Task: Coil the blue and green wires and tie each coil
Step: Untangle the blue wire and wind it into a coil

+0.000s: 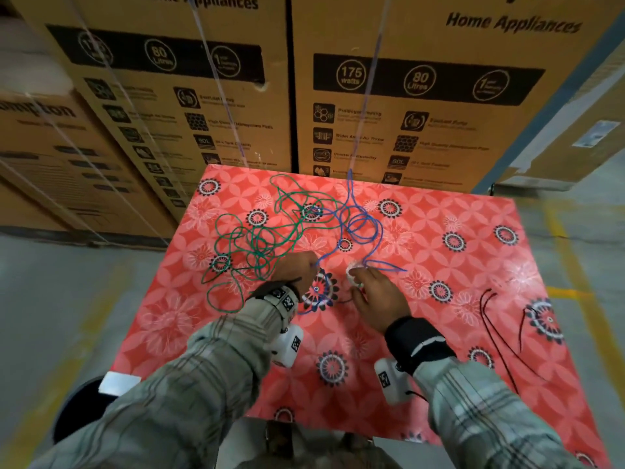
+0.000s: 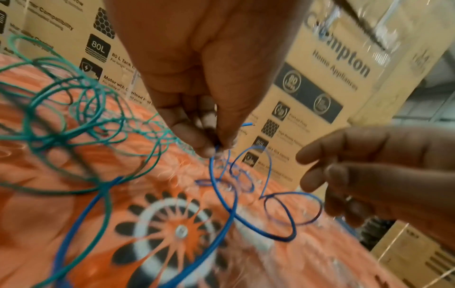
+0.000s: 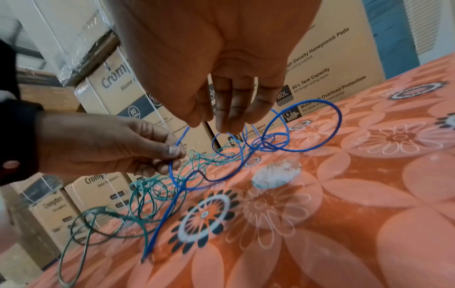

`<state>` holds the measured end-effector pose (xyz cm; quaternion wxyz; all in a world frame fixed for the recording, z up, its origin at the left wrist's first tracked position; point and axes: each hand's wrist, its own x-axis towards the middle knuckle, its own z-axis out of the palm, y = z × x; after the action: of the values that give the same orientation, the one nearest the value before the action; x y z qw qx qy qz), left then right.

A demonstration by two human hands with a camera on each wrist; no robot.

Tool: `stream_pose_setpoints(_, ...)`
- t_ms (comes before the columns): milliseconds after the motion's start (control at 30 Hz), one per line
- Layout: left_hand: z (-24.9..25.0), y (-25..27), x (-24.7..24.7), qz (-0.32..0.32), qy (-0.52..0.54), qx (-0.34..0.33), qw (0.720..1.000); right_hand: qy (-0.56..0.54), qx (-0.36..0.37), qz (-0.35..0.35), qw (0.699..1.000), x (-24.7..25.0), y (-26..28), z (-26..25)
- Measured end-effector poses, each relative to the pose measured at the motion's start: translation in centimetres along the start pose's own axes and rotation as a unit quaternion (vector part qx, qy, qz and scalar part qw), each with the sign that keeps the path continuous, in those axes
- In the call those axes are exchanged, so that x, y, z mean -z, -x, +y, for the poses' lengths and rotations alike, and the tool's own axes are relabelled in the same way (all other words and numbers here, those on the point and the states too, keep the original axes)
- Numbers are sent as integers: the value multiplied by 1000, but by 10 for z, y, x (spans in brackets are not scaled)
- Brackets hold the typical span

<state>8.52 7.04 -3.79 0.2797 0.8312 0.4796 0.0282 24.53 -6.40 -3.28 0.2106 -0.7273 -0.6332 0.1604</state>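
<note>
Head view | left hand [image 1: 299, 270] fingers pinch blue wire [image 1: 363, 225] | right hand [image 1: 378, 299] fingers loose, mid-table [image 1: 473, 282]

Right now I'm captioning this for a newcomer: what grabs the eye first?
The loose green wire sprawls across the far left of the red floral tablecloth, tangling with the blue wire mid-table. The left hand pinches the blue wire; the right hand hovers beside it.

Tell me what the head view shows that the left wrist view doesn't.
Head only: dark cords on the cloth's right side, a white lump by the right hand, both sleeves. Left wrist only: the left hand pinching the blue wire near its bare tip. Both: the green wire tangle, floral cloth, boxes.
</note>
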Motion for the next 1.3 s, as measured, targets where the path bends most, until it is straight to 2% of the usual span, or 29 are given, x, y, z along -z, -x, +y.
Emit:
stream_pose_setpoints(167, 31, 9, 53, 51, 161, -52, 984, -26, 36, 61, 997, 30, -13, -6)
stream_pose_setpoints(333, 67, 7, 97, 141, 244, -93, 955, -25, 78, 127, 989, 66, -27, -24)
stream_pose_setpoints(467, 95, 6, 113, 147, 333, -116, 924, -2, 98, 136, 986, 83, -33, -28)
stream_pose_setpoints(567, 103, 6, 110, 141, 358, -111, 916, 1, 78, 132, 988, 88, -32, -22)
stream_pose_setpoints(667, 103, 7, 98, 132, 360, -102, 918, 19, 48, 95, 994, 83, -28, -12)
stream_pose_setpoints(800, 94, 13, 65, 112, 359, -45, 925, 28, 3, 50, 998, 72, -18, 10)
stream_pose_setpoints(967, 65, 23, 12, 50, 334, 4, 941, 61, 20, -21, 998, 57, 6, 39)
stream_pose_setpoints(1067, 55, 28, -4, 5, 296, -5, 955, 28, 34, 18, 999, 53, 11, 51)
stream_pose_setpoints(1133, 57, 30, -4, -3, 270, -26, 963, 7, 42, 61, 997, 59, 9, 54)
stream_pose_setpoints(1200, 61, 30, 1, 26, 199, -87, 976, -4, 55, 100, 993, 71, 4, 51)
stream_pose_setpoints(1300, 67, 21, 13, 146, 70, -177, 971, -14, 68, 161, 985, 96, -12, 40)
